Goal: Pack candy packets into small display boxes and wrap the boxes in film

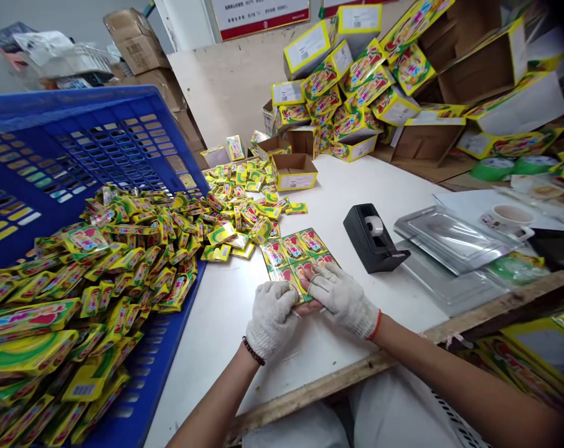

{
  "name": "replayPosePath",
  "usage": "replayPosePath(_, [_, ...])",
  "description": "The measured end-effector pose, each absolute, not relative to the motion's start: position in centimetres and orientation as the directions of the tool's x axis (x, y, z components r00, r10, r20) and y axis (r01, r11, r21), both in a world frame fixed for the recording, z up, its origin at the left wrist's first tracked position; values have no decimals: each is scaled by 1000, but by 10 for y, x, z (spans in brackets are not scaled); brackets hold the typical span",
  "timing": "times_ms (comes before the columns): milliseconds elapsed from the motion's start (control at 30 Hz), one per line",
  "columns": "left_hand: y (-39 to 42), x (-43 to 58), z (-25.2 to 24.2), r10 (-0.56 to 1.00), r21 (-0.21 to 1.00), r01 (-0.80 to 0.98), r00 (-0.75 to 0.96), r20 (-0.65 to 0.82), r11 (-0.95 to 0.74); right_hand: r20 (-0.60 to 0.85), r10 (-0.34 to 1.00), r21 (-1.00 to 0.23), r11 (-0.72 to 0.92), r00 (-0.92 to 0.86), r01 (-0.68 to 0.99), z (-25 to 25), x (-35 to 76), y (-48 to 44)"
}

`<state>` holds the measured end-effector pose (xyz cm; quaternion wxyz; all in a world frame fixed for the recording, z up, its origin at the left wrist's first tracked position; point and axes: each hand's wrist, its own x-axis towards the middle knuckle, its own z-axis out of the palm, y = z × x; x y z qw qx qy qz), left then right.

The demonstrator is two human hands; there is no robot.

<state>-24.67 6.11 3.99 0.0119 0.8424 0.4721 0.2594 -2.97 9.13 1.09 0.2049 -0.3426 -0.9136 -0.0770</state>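
A flat block of small yellow-and-green printed boxes (294, 247), set side by side in rows, lies on the white table in front of me. My left hand (272, 314), in a white knit glove, is curled against the block's near left edge, its fingertips partly hidden. Over the near right part, my gloved right hand (342, 297) lies with its fingers stretched across the box tops. Loose boxes of the same print (221, 233) are heaped just beyond and to the left. To the right stands a black tape dispenser (366, 239) with a roll in it.
A blue plastic crate (170, 367) full of small boxes tips onto the table at left. Open display cartons (295, 171) stand behind, under a tall stack of cartons (357, 74). Clear plastic trays (450, 233) and a cup (506, 219) sit at right, near the wooden edge (310, 391).
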Motion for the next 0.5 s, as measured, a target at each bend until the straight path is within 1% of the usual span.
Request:
replayPosePath(133, [56,-234,25,837,332,809,321,443,-485,484,547,48,763,-683,645,9,-30,88])
replayPosePath(267, [51,-233,17,856,431,774,265,445,-464,424,574,98,739,-700,666,12,-25,83])
replayPosePath(367, [46,-244,35,869,558,696,199,453,-451,365,642,110,689,-674,716,6,-20,82])
replayPosePath(433, [35,-254,66,882,643,644,110,459,-415,340,708,45,645,-619,763,3,-19,79])
replayPosePath(500, [10,-262,111,884,721,573,14,468,-391,342,767,-95,604,-544,791,11,-21,69])
